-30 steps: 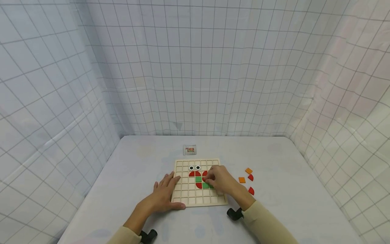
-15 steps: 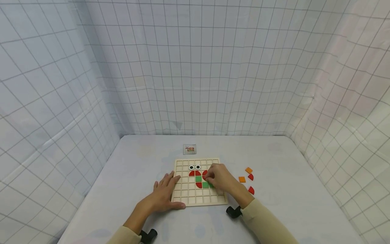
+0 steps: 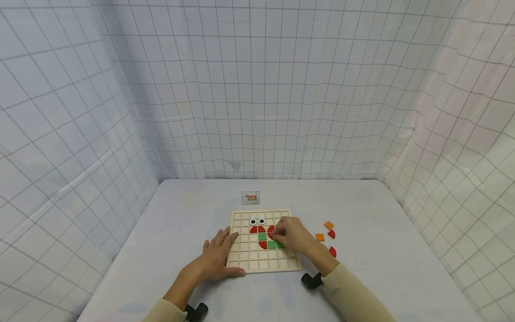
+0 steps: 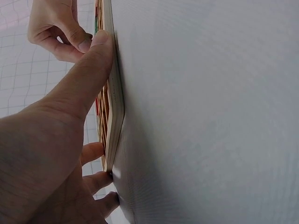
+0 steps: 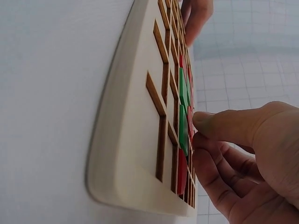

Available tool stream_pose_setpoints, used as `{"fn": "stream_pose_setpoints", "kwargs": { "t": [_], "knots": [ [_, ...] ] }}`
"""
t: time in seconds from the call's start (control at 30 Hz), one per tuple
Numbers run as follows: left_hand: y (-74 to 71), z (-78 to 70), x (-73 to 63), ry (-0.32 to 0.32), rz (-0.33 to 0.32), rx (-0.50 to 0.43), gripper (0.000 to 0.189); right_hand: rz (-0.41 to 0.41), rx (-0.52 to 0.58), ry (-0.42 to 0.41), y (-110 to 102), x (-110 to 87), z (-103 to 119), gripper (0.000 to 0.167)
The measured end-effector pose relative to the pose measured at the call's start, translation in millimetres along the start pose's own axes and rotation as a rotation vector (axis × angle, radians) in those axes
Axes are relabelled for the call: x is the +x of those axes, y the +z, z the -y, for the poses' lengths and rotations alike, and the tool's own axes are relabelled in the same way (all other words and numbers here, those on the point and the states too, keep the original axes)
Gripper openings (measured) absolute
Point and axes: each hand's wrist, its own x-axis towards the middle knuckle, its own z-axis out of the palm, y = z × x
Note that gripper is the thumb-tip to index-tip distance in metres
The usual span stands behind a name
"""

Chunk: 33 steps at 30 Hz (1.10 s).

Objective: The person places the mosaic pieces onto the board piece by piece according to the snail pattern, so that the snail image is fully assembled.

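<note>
Where the left hand rests: on the board, touching its edge at that hand's side, fingers spread and relaxed.
Right hand: over green tiles and red tiles, tips of thumb and finger close together (whether they pinch a tile, I cannot tell).
Board: between both hands.
Loose tiles: orange squares and red pieces, right of the right hand.
Card: beyond both hands.
</note>
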Motion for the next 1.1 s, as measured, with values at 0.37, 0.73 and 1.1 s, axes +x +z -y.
{"fn": "stream_pose_setpoints", "kwargs": {
  "t": [0.37, 0.73, 1.1],
  "knots": [
    [-1.1, -1.8, -1.9, -0.006, 0.001, 0.001, 0.122, -0.044, -0.021, 0.015, -19.6, -15.9, -12.1, 0.006],
    [-2.1, -5.0, -2.2, -0.013, 0.006, 0.002, 0.122, -0.069, -0.080, 0.024, -52.0, -41.6, -48.0, 0.017],
    [-0.5, -5.0, -0.5, -0.026, 0.001, 0.008, 0.122, -0.020, -0.050, 0.135, -80.2, -67.0, -80.2, 0.041]
  ]
}}
